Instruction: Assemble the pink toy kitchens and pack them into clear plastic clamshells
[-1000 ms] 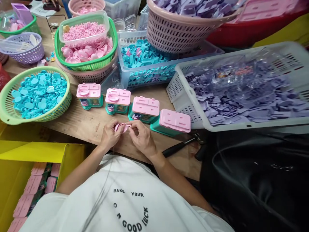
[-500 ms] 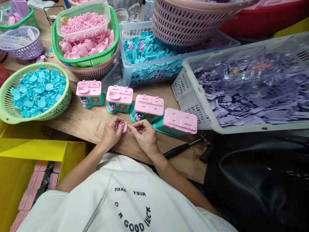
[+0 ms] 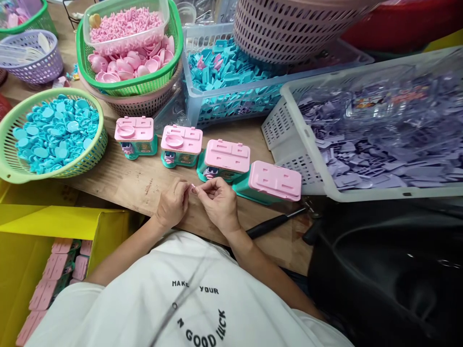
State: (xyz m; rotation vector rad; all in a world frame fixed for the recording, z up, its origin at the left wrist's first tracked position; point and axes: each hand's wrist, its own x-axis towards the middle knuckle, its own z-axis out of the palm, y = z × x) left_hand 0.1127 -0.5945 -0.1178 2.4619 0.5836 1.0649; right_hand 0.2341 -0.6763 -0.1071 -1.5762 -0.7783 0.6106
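Note:
My left hand is closed, its fingers turned inward above the near edge of the wooden table. Facing it, my right hand pinches with thumb and forefinger. A small pink plastic piece shows between the fingertips of both hands. Whatever lies deeper in my left hand is hidden. Just beyond stands a row of toy boxes with pink lids and teal bases: two lids carry a round pink basin, the third box has a plain slotted lid, and the rightmost box is turned away.
A green basket of blue discs stands left. Behind are a green basket of pink parts and a blue crate of blue parts. A white crate holds purple parts. A black-handled screwdriver lies right; a yellow box sits lower left.
My left hand has turned inward, so the round pink cup-shaped piece it held is out of sight. Its fingertips have closed up to those of my right hand. The view has shifted slightly.

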